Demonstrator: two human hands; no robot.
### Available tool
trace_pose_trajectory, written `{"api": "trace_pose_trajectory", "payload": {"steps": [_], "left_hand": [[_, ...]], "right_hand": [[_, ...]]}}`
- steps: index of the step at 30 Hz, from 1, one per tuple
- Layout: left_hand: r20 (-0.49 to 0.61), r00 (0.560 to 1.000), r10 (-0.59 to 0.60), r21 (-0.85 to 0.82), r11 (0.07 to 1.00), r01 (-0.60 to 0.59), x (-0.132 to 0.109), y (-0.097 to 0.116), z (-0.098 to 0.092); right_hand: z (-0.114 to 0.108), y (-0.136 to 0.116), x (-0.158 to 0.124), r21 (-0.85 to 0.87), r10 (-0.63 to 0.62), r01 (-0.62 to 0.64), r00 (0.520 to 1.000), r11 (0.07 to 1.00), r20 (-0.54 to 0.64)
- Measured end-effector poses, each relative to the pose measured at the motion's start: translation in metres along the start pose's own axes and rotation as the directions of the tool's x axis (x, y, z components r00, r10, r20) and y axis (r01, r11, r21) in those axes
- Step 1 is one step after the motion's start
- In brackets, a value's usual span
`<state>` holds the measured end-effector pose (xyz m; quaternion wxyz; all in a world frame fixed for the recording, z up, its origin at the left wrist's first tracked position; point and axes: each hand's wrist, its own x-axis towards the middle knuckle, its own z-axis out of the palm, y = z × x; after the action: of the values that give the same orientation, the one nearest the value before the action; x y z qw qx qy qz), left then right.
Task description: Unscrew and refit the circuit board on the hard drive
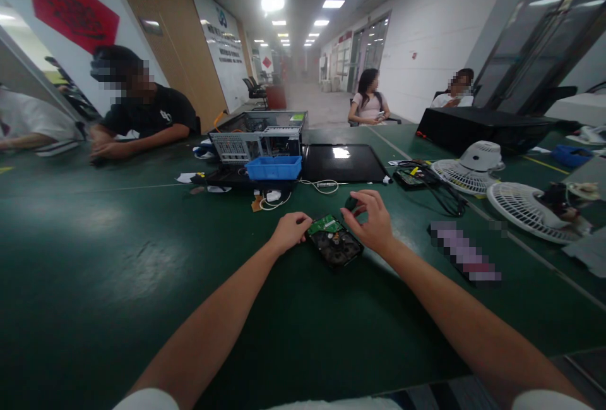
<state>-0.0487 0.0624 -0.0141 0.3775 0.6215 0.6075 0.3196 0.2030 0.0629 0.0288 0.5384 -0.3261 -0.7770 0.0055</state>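
Observation:
A hard drive (337, 247) with a green circuit board on its far part lies on the green table in front of me. At its left corner, my left hand (290, 232) is closed, thumb and fingers pinched on the drive's edge. My right hand (373, 220) is raised just beyond the drive's right side. Between its thumb and fingertips is a small dark object (351, 203), stubby like a short handle; its exact kind is not clear. The right hand stays apart from the drive.
Beyond stand an opened computer case (258, 144), a blue plastic tray (274, 168) and a black panel (345, 163). To the right lie black cables (449, 198), white fan parts (530, 211) and a blurred-out phone-like item (464, 252). Several people sit around the table.

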Motion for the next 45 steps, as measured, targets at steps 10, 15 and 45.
{"api": "trace_pose_trajectory", "payload": {"steps": [10,15,45], "left_hand": [[-0.013,1.0,0.025,0.032,0.999,-0.025,0.0012,-0.0028,0.001],[-0.006,0.999,0.035,0.024,0.999,-0.035,0.0004,-0.0019,0.0002],[-0.015,1.0,0.027,0.029,0.999,-0.026,-0.0003,0.0,0.0011]], "right_hand": [[0.0005,0.0,-0.0003,0.117,0.012,-0.015,1.0,0.993,0.028],[0.0028,0.0008,-0.0019,0.035,0.036,-0.035,0.999,0.999,-0.013],[0.0012,0.0018,-0.0006,0.028,-0.06,0.061,0.998,0.998,-0.018]]}}
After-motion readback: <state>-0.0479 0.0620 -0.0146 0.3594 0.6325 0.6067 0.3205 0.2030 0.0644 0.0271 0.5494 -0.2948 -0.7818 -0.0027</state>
